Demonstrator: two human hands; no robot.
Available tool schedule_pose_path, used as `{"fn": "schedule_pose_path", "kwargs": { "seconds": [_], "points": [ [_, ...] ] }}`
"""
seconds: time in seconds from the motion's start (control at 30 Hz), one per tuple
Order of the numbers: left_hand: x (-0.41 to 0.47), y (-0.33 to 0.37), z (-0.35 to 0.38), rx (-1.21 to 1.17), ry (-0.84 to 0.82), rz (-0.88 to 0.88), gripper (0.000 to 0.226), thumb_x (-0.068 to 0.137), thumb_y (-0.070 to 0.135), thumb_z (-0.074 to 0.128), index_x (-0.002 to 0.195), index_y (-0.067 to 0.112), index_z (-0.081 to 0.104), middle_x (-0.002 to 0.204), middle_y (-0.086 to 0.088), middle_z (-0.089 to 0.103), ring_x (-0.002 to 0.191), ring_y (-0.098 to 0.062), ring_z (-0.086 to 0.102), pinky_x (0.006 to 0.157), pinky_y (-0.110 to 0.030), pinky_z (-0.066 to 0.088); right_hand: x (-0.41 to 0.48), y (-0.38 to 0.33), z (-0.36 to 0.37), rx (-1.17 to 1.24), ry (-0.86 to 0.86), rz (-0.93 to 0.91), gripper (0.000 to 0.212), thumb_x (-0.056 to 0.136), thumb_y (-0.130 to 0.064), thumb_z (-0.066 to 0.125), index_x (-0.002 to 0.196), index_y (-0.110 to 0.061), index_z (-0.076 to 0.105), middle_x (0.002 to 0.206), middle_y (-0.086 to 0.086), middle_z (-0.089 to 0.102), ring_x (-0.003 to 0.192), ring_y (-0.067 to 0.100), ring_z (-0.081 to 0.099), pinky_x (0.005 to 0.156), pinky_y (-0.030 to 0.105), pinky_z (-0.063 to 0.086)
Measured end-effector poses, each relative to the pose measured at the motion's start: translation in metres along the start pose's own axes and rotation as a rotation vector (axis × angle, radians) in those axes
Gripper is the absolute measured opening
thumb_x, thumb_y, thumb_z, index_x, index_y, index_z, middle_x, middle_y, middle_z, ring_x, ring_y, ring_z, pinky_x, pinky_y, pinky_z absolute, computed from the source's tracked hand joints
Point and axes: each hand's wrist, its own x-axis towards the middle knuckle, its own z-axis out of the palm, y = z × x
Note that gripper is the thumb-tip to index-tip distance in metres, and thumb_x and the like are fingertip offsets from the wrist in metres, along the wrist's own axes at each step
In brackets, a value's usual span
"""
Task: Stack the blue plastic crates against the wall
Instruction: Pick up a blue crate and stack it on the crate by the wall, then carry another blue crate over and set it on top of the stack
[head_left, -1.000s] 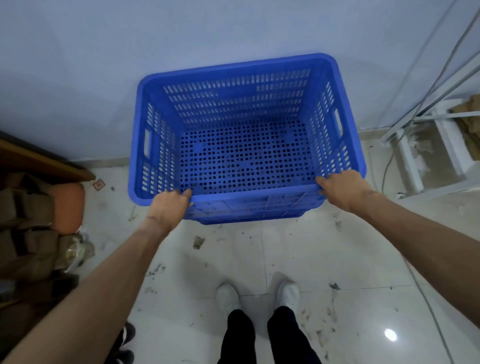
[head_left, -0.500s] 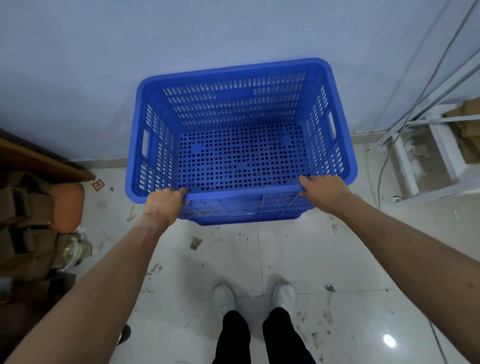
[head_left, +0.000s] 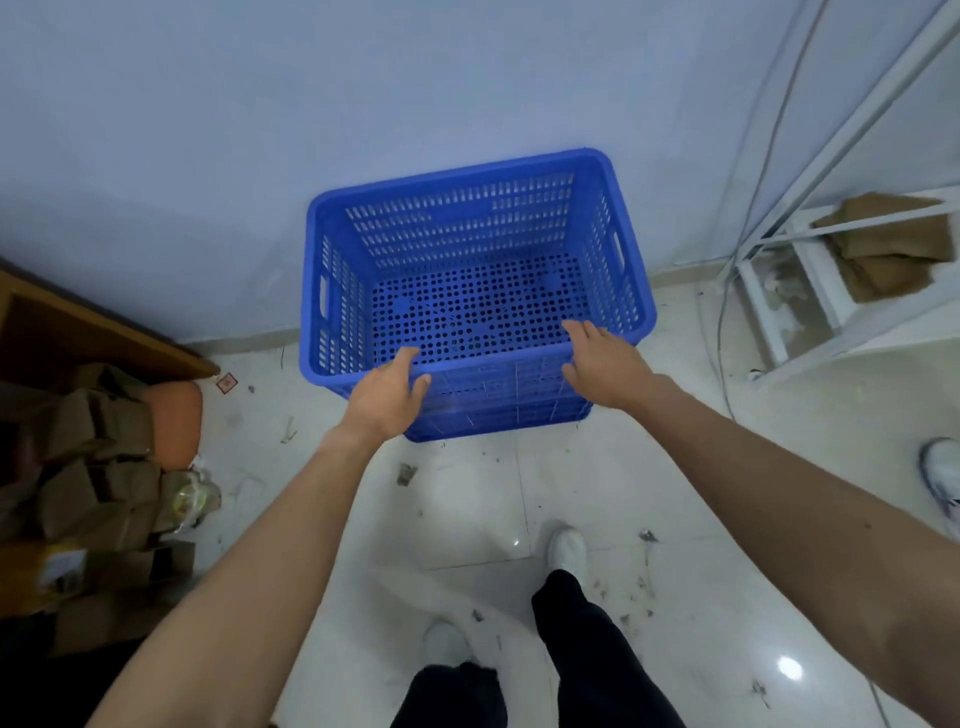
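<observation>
Crate (head_left: 475, 291) now against wall (head_left: 260, 130); both hands (head_left: 387, 397) have let go.

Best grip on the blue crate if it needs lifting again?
Probably the slot handles in the two short end walls of the blue crate, one hand from each side. The cut-outs sit high and opposite each other, so the load should stay balanced; the near rim gives only a fingertip hold.
</observation>
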Motion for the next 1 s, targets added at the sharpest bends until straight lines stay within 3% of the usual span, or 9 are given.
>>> {"fn": "schedule_pose_path", "kwargs": {
  "seconds": [0.1, 0.2, 0.4, 0.6, 0.73, 1.0],
  "points": [
    [-0.018, 0.018, -0.012, -0.021, -0.034, 0.066, 0.049, 0.102, 0.037, 0.044, 0.145, 0.014, 0.035, 0.126, -0.010, 0.064, 0.104, -0.032, 0.062, 0.083, -0.044, 0.050, -0.039, -0.015, -0.011, 0.053, 0.011, 0.058, 0.064, 0.097, -0.025, 0.045, 0.152, -0.012, 0.016, 0.148, 0.014, 0.037, 0.126, 0.035, 0.044, 0.092, 0.047, 0.045],
    [-0.045, 0.030, -0.017, -0.091, -0.104, 0.173, 0.043, 0.103, 0.035, 0.044, 0.139, 0.012, 0.042, 0.111, -0.009, 0.065, 0.081, -0.024, 0.060, 0.071, -0.043, 0.049, -0.089, -0.024, -0.013, 0.111, 0.055, 0.169, 0.062, 0.095, -0.026, 0.046, 0.150, -0.013, 0.021, 0.149, 0.012, 0.037, 0.123, 0.034, 0.047, 0.090, 0.045, 0.046],
    [-0.122, 0.044, -0.016, -0.128, -0.223, 0.299, 0.038, 0.102, 0.038, 0.043, 0.134, 0.017, 0.049, 0.108, -0.002, 0.063, 0.094, -0.026, 0.061, 0.087, -0.046, 0.051, -0.228, -0.065, 0.008, 0.268, 0.138, 0.402, 0.053, 0.093, -0.028, 0.050, 0.142, -0.013, 0.037, 0.143, 0.012, 0.048, 0.124, 0.031, 0.051, 0.098, 0.040, 0.042],
    [-0.193, 0.082, 0.018, -0.026, -0.308, 0.449, 0.030, 0.099, 0.036, 0.050, 0.120, 0.018, 0.061, 0.117, -0.001, 0.064, 0.100, -0.019, 0.055, 0.086, -0.031, 0.040, -0.369, -0.082, 0.068, 0.403, 0.168, 0.587, 0.049, 0.095, -0.031, 0.048, 0.139, -0.012, 0.042, 0.140, 0.013, 0.050, 0.122, 0.032, 0.053, 0.097, 0.039, 0.042],
    [-0.254, 0.131, 0.063, 0.059, -0.420, 0.566, 0.027, 0.098, 0.032, 0.051, 0.116, 0.016, 0.064, 0.117, -0.003, 0.064, 0.108, -0.024, 0.058, 0.088, -0.034, 0.045, -0.465, -0.068, 0.101, 0.470, 0.196, 0.765, 0.046, 0.096, -0.032, 0.046, 0.138, -0.011, 0.044, 0.138, 0.013, 0.051, 0.120, 0.033, 0.053, 0.096, 0.040, 0.044],
    [-0.425, 0.226, 0.207, 0.215, -0.719, 0.773, 0.022, 0.093, 0.032, 0.054, 0.103, 0.019, 0.069, 0.106, -0.001, 0.070, 0.104, -0.024, 0.062, 0.088, -0.032, 0.047, -0.682, -0.037, 0.193, 0.613, 0.265, 1.085, 0.039, 0.096, -0.029, 0.044, 0.131, -0.012, 0.050, 0.131, 0.010, 0.053, 0.112, 0.031, 0.056, 0.092, 0.041, 0.047]
  ]
}}
